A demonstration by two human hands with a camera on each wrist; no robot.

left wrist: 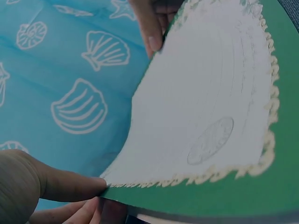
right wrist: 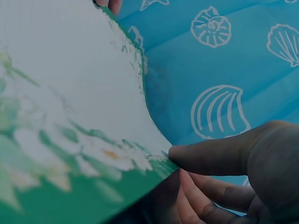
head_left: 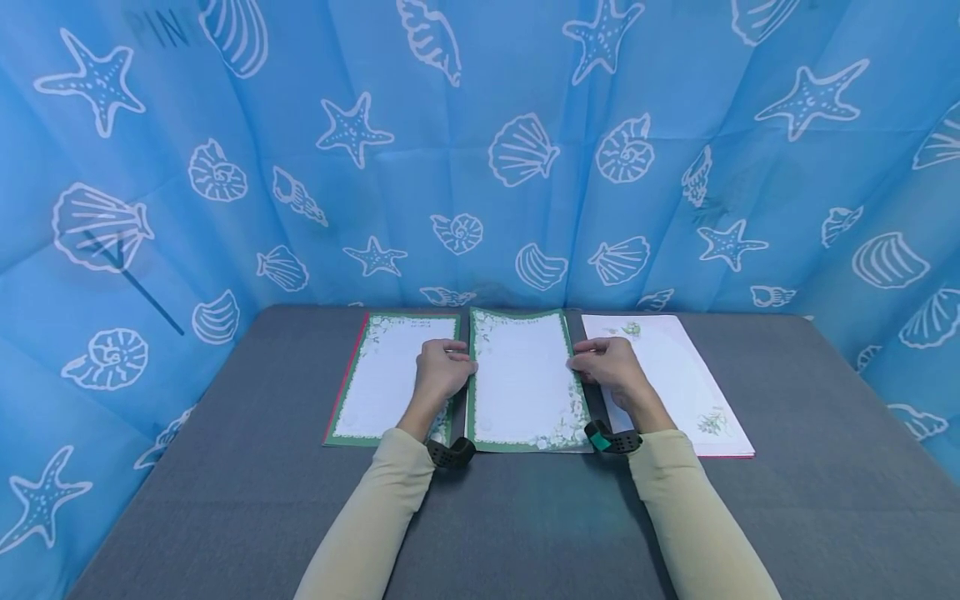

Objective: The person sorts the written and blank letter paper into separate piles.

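A sheet of paper with a green floral border stands between the two hands. My left hand pinches its left edge, thumb on the printed face in the left wrist view. The right edge is pinched by my right hand, again with the thumb on top. Both wrist views show the paper bowed, with its edge curving between the hands. Under my left forearm lies another green-bordered sheet with a red strip along its left side. Beneath the right hand is a white sheet with small plant prints.
A grey cloth-covered table carries the papers in a row. Behind it hangs a blue curtain with white shells and starfish. A thin red edge shows below the right-hand white sheet. Dark bands sit on both wrists.
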